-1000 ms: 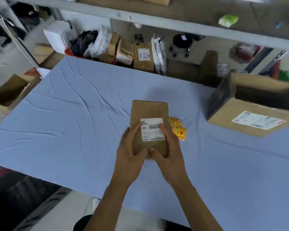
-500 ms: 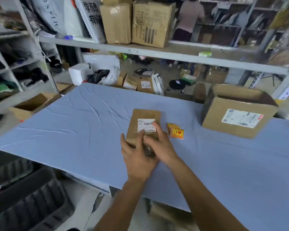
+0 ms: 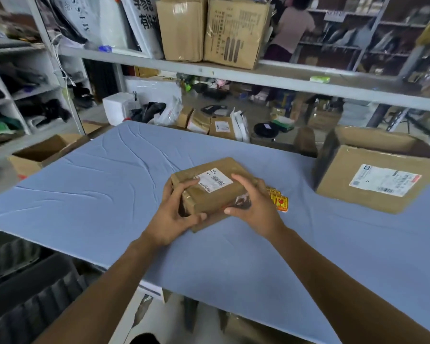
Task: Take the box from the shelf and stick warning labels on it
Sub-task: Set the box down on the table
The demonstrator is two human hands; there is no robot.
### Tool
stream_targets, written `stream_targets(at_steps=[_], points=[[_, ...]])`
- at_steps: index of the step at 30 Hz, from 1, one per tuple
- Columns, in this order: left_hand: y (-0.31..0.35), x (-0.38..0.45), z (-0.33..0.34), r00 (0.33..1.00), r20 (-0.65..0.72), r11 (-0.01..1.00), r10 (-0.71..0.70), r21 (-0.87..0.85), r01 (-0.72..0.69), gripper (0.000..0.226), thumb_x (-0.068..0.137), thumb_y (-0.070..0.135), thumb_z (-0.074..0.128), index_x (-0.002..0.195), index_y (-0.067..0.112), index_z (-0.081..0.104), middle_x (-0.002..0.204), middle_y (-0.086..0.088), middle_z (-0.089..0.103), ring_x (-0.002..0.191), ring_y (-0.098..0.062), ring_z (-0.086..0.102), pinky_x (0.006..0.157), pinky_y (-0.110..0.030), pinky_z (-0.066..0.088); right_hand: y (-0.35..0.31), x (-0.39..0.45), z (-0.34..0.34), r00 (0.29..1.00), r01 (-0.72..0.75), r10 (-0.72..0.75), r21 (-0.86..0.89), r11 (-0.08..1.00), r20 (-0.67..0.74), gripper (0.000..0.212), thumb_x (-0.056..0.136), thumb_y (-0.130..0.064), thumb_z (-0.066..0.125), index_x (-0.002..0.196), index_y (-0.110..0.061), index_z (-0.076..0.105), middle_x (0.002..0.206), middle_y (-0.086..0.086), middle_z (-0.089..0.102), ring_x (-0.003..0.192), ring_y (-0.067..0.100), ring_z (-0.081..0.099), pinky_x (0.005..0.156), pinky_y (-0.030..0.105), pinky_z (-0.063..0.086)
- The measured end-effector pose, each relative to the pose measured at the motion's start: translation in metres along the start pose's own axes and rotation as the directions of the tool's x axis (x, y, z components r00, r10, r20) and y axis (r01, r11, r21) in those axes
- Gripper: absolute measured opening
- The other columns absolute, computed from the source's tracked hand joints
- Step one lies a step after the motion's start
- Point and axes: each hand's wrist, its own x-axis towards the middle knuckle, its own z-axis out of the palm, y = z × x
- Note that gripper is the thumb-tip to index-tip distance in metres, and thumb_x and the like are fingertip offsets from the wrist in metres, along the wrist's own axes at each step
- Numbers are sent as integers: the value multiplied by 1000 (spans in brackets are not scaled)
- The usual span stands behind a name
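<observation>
A small brown cardboard box (image 3: 217,194) with a white shipping label on top is tilted up off the blue table (image 3: 97,189), its near end raised. My left hand (image 3: 176,214) grips its left end, thumb on top. My right hand (image 3: 253,207) grips its right side, fingers over the top edge. A small stack of yellow and red warning labels (image 3: 279,201) lies on the cloth just right of the box, partly hidden by my right hand.
A large open cardboard box (image 3: 372,180) stands at the table's right. A grey shelf (image 3: 233,70) above the far edge carries two cartons. Parcels and bags lie behind the table. An open carton (image 3: 42,155) sits at the left. A person stands in the background.
The box lay flat on the table under both hands; now both hands hold it by its sides, turned and tilted up. My head has lifted, showing the shelf.
</observation>
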Motion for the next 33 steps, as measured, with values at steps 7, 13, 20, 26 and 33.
stream_targets(at_steps=[7, 13, 20, 26, 33], points=[[-25, 12, -6, 984, -180, 1000, 9, -24, -14, 60, 97, 23, 57, 147, 45, 33, 117, 46, 57, 110, 14, 61, 93, -8, 48, 8, 15, 36, 971, 41, -85, -198, 979, -223, 83, 66, -41, 85, 139, -36, 47, 119, 6, 42, 104, 23, 51, 90, 27, 41], [-20, 8, -4, 944, -329, 998, 10, 69, 14, 60, 97, 14, 57, 148, 37, 35, 136, 7, 54, 113, -5, 59, 104, -28, 48, 5, 6, 38, 973, 26, -46, -91, 996, -227, 89, 73, -31, 83, 148, -34, 34, 127, 6, 45, 115, 22, 52, 93, 25, 40], [20, -28, 49, 916, -217, 861, 337, 464, -207, 35, 91, 12, 56, 126, 13, 54, 124, -15, 51, 116, -25, 48, 105, -18, 36, 37, -43, -9, 952, -28, -4, -100, 995, -307, 88, 77, -21, 78, 151, -24, 29, 127, 10, 49, 114, 29, 57, 88, 35, 51], [58, 7, 141, 976, 184, 855, 117, 481, -193, 56, 84, 27, 40, 131, 2, 57, 130, -19, 60, 121, -37, 55, 106, -29, 33, 78, -45, -55, 884, -353, 302, -87, 932, -357, 46, 87, -32, 68, 125, -8, 57, 121, 16, 59, 112, 33, 58, 89, 37, 46], [52, 40, 188, 966, 257, 632, 6, 748, -203, 56, 99, 45, 31, 147, 17, 37, 158, -3, 34, 143, -30, 28, 113, -44, 27, 90, -4, -49, 819, -542, 452, -220, 811, -352, 47, 85, -57, 56, 100, -15, 72, 112, 13, 64, 112, 35, 55, 92, 40, 43]])
